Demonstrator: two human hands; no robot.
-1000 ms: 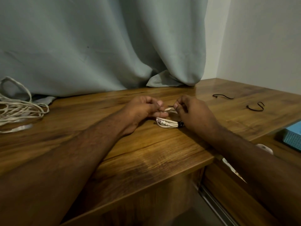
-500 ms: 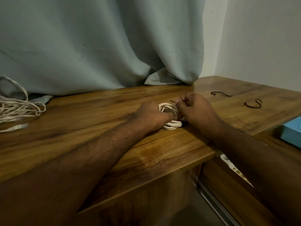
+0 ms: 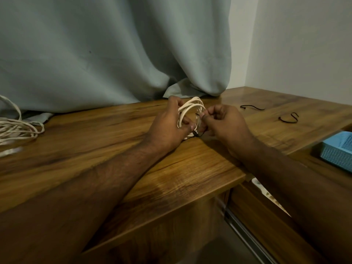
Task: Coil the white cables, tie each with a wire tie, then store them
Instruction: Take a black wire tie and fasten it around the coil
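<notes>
A coiled white cable (image 3: 191, 106) stands upright on edge on the wooden desk (image 3: 114, 141), between my two hands. My left hand (image 3: 167, 126) grips the coil's left side with fingers curled round its loops. My right hand (image 3: 222, 122) pinches a black wire tie (image 3: 195, 133) at the coil's lower right, where the tie wraps the loops. Two loose black wire ties (image 3: 251, 107) (image 3: 288, 118) lie on the desk to the right. A loose tangle of white cable (image 3: 17, 128) lies at the desk's far left.
A grey-green curtain (image 3: 114, 54) hangs down onto the back of the desk. A blue perforated box (image 3: 339, 149) sits on a lower surface at the right edge. The desk's front edge runs diagonally below my forearms, with a gap beside it.
The coil has been raised from lying flat to standing on edge. Both hands shifted slightly back on the desk, still around the coil and tie.
</notes>
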